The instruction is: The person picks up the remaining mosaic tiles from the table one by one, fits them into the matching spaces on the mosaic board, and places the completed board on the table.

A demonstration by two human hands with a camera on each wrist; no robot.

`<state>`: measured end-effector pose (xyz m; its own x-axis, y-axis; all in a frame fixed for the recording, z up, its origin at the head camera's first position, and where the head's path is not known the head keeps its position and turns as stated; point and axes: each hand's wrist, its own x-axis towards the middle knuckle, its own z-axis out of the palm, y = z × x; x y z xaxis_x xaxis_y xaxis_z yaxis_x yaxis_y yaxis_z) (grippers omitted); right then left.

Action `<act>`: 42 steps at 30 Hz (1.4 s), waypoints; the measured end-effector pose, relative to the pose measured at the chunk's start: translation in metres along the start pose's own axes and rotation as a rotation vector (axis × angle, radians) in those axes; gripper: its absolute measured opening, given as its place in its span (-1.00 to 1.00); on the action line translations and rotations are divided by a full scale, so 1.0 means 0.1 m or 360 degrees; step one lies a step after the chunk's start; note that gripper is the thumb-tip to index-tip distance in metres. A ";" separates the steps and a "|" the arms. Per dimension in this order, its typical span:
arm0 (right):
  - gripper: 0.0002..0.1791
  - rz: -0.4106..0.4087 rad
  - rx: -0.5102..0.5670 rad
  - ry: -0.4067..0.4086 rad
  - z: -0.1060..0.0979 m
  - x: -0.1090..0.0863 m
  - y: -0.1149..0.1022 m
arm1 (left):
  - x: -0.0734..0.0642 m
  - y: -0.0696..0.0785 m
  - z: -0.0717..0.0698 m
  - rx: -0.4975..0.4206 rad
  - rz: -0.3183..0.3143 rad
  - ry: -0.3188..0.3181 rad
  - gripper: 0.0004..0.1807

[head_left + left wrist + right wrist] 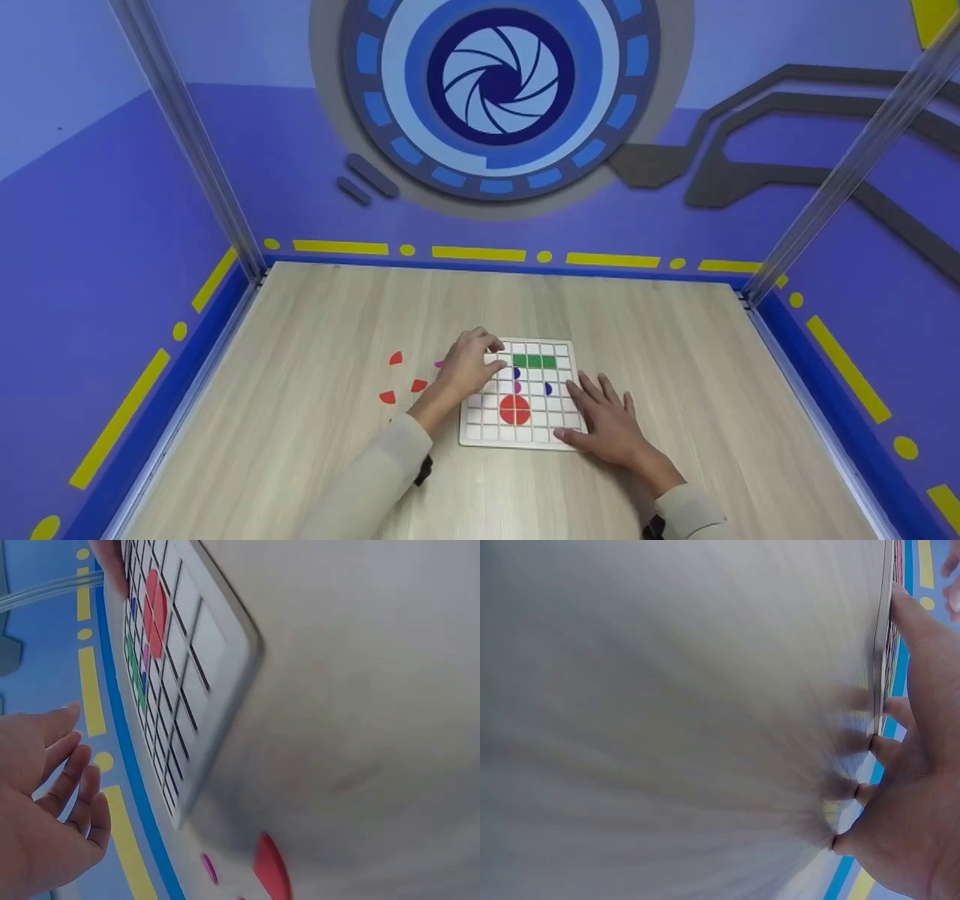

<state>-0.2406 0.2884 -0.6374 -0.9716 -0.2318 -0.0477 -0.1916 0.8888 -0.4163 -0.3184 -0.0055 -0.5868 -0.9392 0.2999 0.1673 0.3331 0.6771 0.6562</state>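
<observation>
Head view: bright, diffuse light across the surface (300,352); source direction unclear. Shadows faint; fine detail slightly soft. Left wrist view: soft grey shadow beside the board (238,664); foreground grain out of focus, red piece (271,870) blurred at the lower edge. Right wrist view: left margin dimmer, grain smeared into streaks, dark diffuse patches beside the right grip (919,772).

Grid board (489,433): white cells, flat; right hand (611,424) touching right edge, left hand (466,365) above left side
Green squares (535,361): three, one row
Red disc (509,405): four quarters
Blue half-discs (548,389): two, on board, apart
Loose red quarters (387,397): three, left of board
</observation>
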 end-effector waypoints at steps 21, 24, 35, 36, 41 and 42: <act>0.11 -0.0019 -0.0008 0.0006 -0.01 -0.01 0.02 | -0.37 -0.75 -0.32 0.0176 -0.0252 0.0192 -0.73; 0.11 -0.0018 -0.0006 0.0001 0.00 -0.01 0.03 | -0.38 -0.78 -0.30 0.0158 -0.0299 0.0149 -0.74; 0.10 -0.0044 -0.0003 0.0013 0.00 -0.02 0.03 | -0.35 -0.80 -0.25 0.0125 -0.0281 0.0189 -0.91; 0.10 -0.0043 -0.0009 0.0009 0.00 -0.02 0.03 | -0.35 -0.79 -0.25 0.0121 -0.0291 0.0192 -0.92; 0.10 -0.0046 0.0001 0.0011 0.01 -0.01 0.04 | -0.35 -0.78 -0.25 0.0095 -0.0330 0.0199 -0.92; 0.10 -0.0044 0.0007 0.0010 0.01 -0.01 0.04 | -0.35 -0.78 -0.24 0.0091 -0.0331 0.0199 -0.93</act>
<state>-0.2398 0.2921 -0.6399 -0.9668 -0.2536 -0.0305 -0.2176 0.8804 -0.4213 -0.3133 -0.0851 -0.6258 -0.9899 0.0670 0.1251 0.1323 0.7537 0.6438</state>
